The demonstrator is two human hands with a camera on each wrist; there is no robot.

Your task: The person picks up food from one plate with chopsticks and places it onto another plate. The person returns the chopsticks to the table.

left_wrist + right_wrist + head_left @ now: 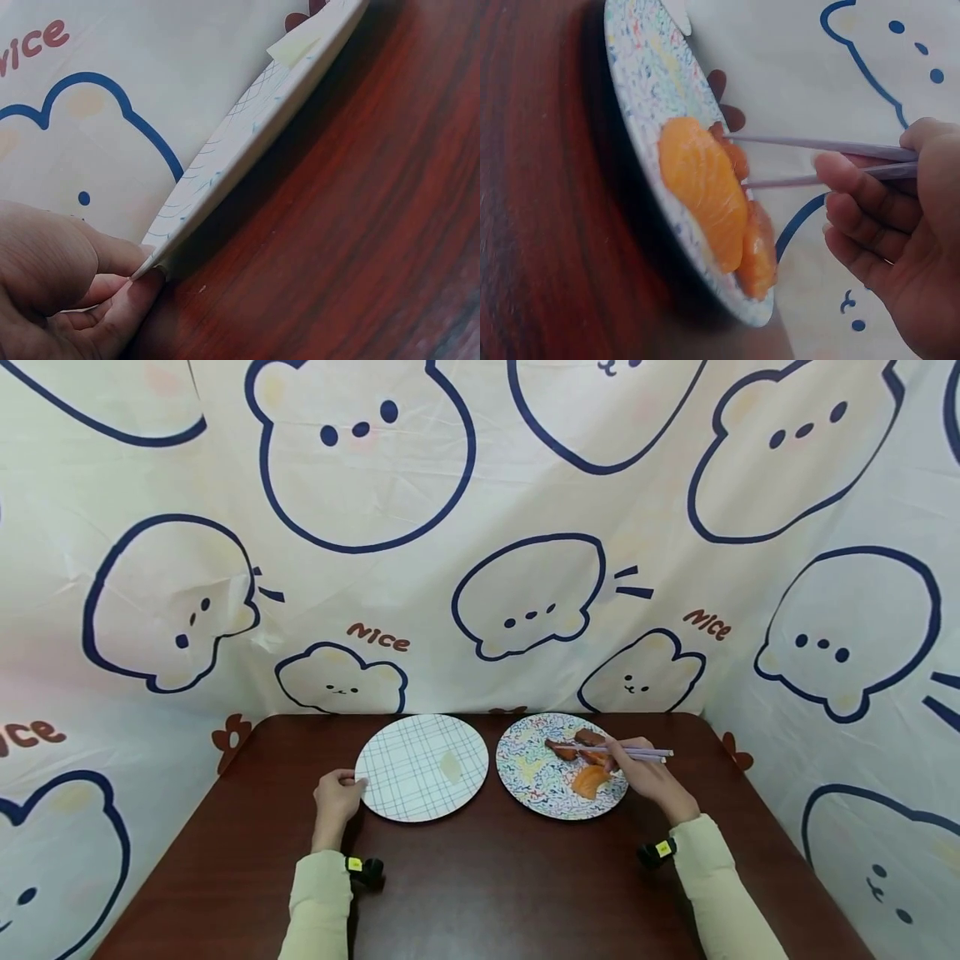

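My left hand (pixel 338 800) pinches the left rim of a white plate with a blue grid (pixel 408 777), thumb on top and fingers beneath. A thin pale yellow piece (pixel 451 767) lies on that plate. In my right hand (pixel 643 774) is a pair of pale purple chopsticks (pixel 817 144), reaching over a colourfully speckled plate (pixel 555 806). Their tips are right at a reddish-brown food piece (pixel 561 750) on this plate. Near it lie another brown piece (pixel 589 737) and an orange slice with pale lines, like salmon (pixel 705 187). A glossy orange-brown piece (pixel 759 251) is beside the slice.
Both plates stand side by side near the far edge of a dark brown wooden table (pixel 480 885). Behind and beside it hangs a white cloth (pixel 420 585) with cartoon bears. A pale yellow patch (pixel 530 767) shows on the speckled plate. Each wrist wears a black camera (pixel 365 870).
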